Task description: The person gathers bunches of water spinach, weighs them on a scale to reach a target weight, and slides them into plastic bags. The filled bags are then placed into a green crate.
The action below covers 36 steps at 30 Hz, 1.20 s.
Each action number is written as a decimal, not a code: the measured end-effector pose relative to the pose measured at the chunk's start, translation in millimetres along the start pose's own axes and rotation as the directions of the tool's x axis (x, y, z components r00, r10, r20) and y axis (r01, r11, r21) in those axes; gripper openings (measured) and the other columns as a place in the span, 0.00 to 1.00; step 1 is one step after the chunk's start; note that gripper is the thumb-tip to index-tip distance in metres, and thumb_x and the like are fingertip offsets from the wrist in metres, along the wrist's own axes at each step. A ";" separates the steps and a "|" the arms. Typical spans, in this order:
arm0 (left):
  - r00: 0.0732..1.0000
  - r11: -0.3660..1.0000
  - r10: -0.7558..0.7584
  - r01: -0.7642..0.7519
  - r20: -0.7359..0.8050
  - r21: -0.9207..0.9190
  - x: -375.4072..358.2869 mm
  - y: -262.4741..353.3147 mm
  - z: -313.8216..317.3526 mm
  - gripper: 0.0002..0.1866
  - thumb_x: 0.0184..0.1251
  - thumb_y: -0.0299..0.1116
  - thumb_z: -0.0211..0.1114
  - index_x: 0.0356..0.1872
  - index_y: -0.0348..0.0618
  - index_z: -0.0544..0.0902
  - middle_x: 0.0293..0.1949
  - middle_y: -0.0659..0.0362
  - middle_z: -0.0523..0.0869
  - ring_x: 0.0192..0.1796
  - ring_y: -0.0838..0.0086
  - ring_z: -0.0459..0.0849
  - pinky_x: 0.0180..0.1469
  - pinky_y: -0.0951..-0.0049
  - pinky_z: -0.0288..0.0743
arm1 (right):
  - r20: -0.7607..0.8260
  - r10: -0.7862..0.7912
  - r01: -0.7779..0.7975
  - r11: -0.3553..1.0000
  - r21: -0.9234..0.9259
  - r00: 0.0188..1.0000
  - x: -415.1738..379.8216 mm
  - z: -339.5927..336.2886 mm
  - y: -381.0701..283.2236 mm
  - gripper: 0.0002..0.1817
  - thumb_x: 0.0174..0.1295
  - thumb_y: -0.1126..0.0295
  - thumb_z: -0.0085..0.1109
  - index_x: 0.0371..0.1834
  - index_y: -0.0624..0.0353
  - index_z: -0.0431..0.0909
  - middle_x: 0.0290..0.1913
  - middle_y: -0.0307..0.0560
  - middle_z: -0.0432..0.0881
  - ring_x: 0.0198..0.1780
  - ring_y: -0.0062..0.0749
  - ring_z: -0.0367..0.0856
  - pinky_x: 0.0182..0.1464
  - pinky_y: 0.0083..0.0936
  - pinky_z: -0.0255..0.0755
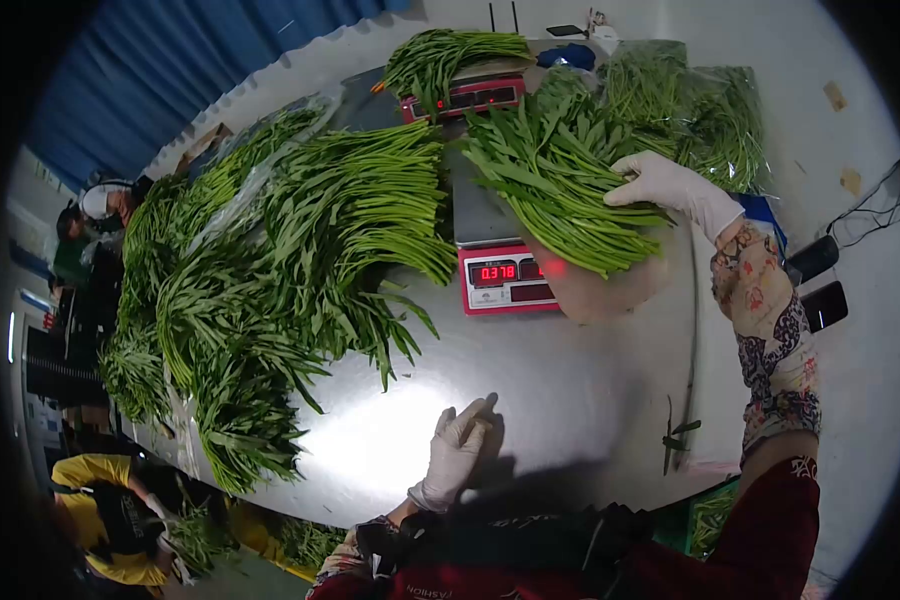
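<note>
My right hand (676, 192), in a white glove, has its thumb and fingers closed round the stems of a bunch of water spinach (580, 190). That bunch lies across a red digital scale (490, 280), whose display reads 0.378. A pale round plate or board (620, 290) shows under the stem ends. Near the front of the metal table, my left hand (455, 457), also gloved, is held with its fingers loosely bent and apart, nothing in it. To its left and beyond is a large heap of water spinach (300, 220).
A second red scale (465, 97) at the back bears another bunch (455, 60). Clear bags of greens (705, 120) lie at the back right. A phone (826, 306) and cables (875, 210) are on the right. At lower left, a person in yellow (95, 470) handles greens.
</note>
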<state>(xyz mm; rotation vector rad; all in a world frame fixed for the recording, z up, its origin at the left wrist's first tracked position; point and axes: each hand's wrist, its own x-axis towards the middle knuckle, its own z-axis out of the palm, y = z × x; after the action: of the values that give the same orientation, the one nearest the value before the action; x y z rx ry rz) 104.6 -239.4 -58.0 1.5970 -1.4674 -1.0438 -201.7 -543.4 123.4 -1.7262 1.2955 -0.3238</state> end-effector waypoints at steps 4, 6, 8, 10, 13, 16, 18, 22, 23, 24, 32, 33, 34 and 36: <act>0.998 0.999 0.048 -0.049 -0.039 -0.008 16.9 21.4 -9.5 0.17 0.64 0.24 0.61 0.54 0.43 0.79 0.39 0.55 0.86 0.45 0.66 0.82 0.63 0.63 0.66 | 0.013 0.008 -0.008 1.000 -0.012 1.000 -0.9 -8.3 -5.6 0.18 0.54 0.64 0.66 0.41 0.68 0.81 0.33 0.41 0.82 0.37 0.21 0.77 0.43 0.19 0.70; 0.991 0.989 0.130 -0.128 -0.029 0.070 34.0 28.3 -17.7 0.18 0.63 0.25 0.61 0.55 0.46 0.79 0.42 0.54 0.86 0.46 0.64 0.84 0.66 0.59 0.63 | 0.008 0.017 -0.016 0.996 -0.085 1.000 -3.2 -11.5 -12.0 0.18 0.55 0.62 0.65 0.40 0.68 0.81 0.33 0.42 0.82 0.37 0.21 0.77 0.43 0.20 0.70; 0.983 0.979 0.180 -0.176 -0.032 0.105 54.9 40.2 -19.9 0.18 0.65 0.25 0.60 0.56 0.45 0.78 0.35 0.60 0.87 0.44 0.74 0.84 0.69 0.58 0.57 | -0.011 0.016 -0.017 0.985 -0.174 1.000 -1.8 -14.9 -13.0 0.18 0.56 0.61 0.63 0.39 0.68 0.82 0.33 0.43 0.83 0.37 0.21 0.77 0.43 0.21 0.70; 0.963 0.956 0.267 -0.262 -0.022 0.135 77.6 61.6 -23.9 0.18 0.65 0.23 0.59 0.56 0.45 0.79 0.35 0.61 0.87 0.44 0.74 0.84 0.69 0.57 0.57 | -0.028 -0.056 0.049 0.978 -0.204 0.998 0.0 -13.4 -10.3 0.19 0.55 0.60 0.62 0.40 0.67 0.82 0.34 0.45 0.84 0.37 0.23 0.77 0.44 0.22 0.71; 0.906 0.900 0.424 -0.419 -0.018 0.118 111.4 99.5 -21.3 0.18 0.64 0.23 0.59 0.55 0.45 0.79 0.34 0.61 0.86 0.43 0.74 0.84 0.69 0.56 0.58 | -0.016 -0.088 0.081 0.968 -0.238 0.996 -0.1 -11.4 -14.7 0.20 0.54 0.60 0.64 0.42 0.68 0.81 0.36 0.48 0.84 0.39 0.28 0.79 0.45 0.25 0.72; 0.846 0.836 0.532 -0.528 0.013 0.151 141.6 134.3 -14.5 0.19 0.63 0.23 0.60 0.56 0.46 0.78 0.33 0.61 0.86 0.42 0.72 0.84 0.68 0.56 0.59 | 0.052 -0.076 0.085 0.976 -0.200 0.996 0.6 -9.7 -11.8 0.22 0.52 0.64 0.65 0.47 0.67 0.79 0.38 0.50 0.85 0.41 0.31 0.80 0.47 0.26 0.72; 0.769 0.760 0.639 -0.631 -0.006 0.156 161.9 143.7 -5.5 0.20 0.62 0.22 0.60 0.56 0.46 0.78 0.34 0.61 0.86 0.42 0.71 0.84 0.68 0.57 0.61 | 0.051 -0.114 0.125 0.928 -0.351 0.992 -0.4 -8.6 -12.7 0.24 0.50 0.69 0.65 0.51 0.67 0.76 0.41 0.52 0.84 0.42 0.33 0.81 0.49 0.27 0.73; 0.689 0.663 0.722 -0.717 0.073 0.215 187.7 165.8 7.6 0.21 0.60 0.21 0.60 0.56 0.47 0.77 0.38 0.61 0.86 0.44 0.69 0.83 0.66 0.59 0.64 | 0.054 -0.117 0.128 0.920 -0.370 0.992 -5.6 -17.2 -26.3 0.22 0.51 0.70 0.62 0.50 0.67 0.76 0.40 0.51 0.84 0.40 0.30 0.80 0.48 0.25 0.73; 0.669 0.641 0.740 -0.734 0.071 0.227 193.0 168.5 10.9 0.21 0.60 0.21 0.60 0.56 0.47 0.77 0.38 0.61 0.86 0.44 0.69 0.83 0.66 0.59 0.64 | 0.021 -0.106 0.108 0.951 -0.289 0.994 -4.9 -19.7 -25.0 0.21 0.51 0.71 0.61 0.51 0.66 0.77 0.39 0.49 0.84 0.38 0.27 0.79 0.46 0.24 0.73; 0.648 0.618 0.759 -0.749 0.069 0.239 197.9 170.7 14.5 0.21 0.60 0.21 0.61 0.56 0.47 0.77 0.38 0.61 0.86 0.44 0.69 0.83 0.65 0.59 0.64 | 0.010 -0.097 0.096 0.963 -0.252 0.995 -5.2 -22.6 -24.8 0.22 0.51 0.70 0.61 0.51 0.65 0.77 0.39 0.48 0.84 0.38 0.26 0.78 0.46 0.24 0.73; 0.567 0.496 0.813 -0.793 0.133 0.353 225.2 182.4 36.3 0.20 0.59 0.26 0.62 0.55 0.45 0.77 0.46 0.54 0.82 0.55 0.60 0.77 0.65 0.57 0.62 | 0.094 -0.125 0.142 0.968 -0.206 0.988 0.3 -20.7 -12.3 0.25 0.51 0.68 0.59 0.53 0.65 0.75 0.41 0.48 0.84 0.41 0.28 0.79 0.48 0.25 0.72; 0.561 0.479 0.816 -0.792 0.141 0.379 227.4 183.5 37.6 0.20 0.60 0.27 0.63 0.55 0.45 0.77 0.47 0.54 0.81 0.55 0.60 0.77 0.65 0.56 0.61 | 0.106 -0.150 0.174 0.948 -0.268 0.983 2.2 -20.5 -9.2 0.24 0.51 0.68 0.60 0.53 0.65 0.75 0.42 0.49 0.84 0.41 0.29 0.79 0.49 0.25 0.72; 0.560 0.465 0.813 -0.789 0.159 0.401 230.5 182.1 38.7 0.20 0.60 0.28 0.62 0.55 0.45 0.77 0.47 0.54 0.81 0.55 0.59 0.77 0.65 0.55 0.61 | 0.119 -0.174 0.204 0.923 -0.327 0.978 4.5 -20.8 -6.7 0.24 0.51 0.68 0.60 0.53 0.65 0.75 0.42 0.50 0.84 0.41 0.29 0.79 0.49 0.25 0.72; 0.559 0.435 0.805 -0.784 0.197 0.443 236.4 174.6 40.5 0.19 0.61 0.31 0.62 0.55 0.45 0.77 0.47 0.54 0.81 0.56 0.59 0.77 0.66 0.54 0.60 | 0.127 -0.182 0.215 0.917 -0.337 0.975 7.4 -23.2 -4.6 0.24 0.51 0.69 0.60 0.53 0.65 0.75 0.44 0.52 0.84 0.41 0.30 0.79 0.50 0.25 0.72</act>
<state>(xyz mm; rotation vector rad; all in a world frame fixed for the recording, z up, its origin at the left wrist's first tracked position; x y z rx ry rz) 1.4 -490.5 61.4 0.9213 -2.2399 -0.0487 -211.4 -561.5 137.3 -2.1557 1.1607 -0.1294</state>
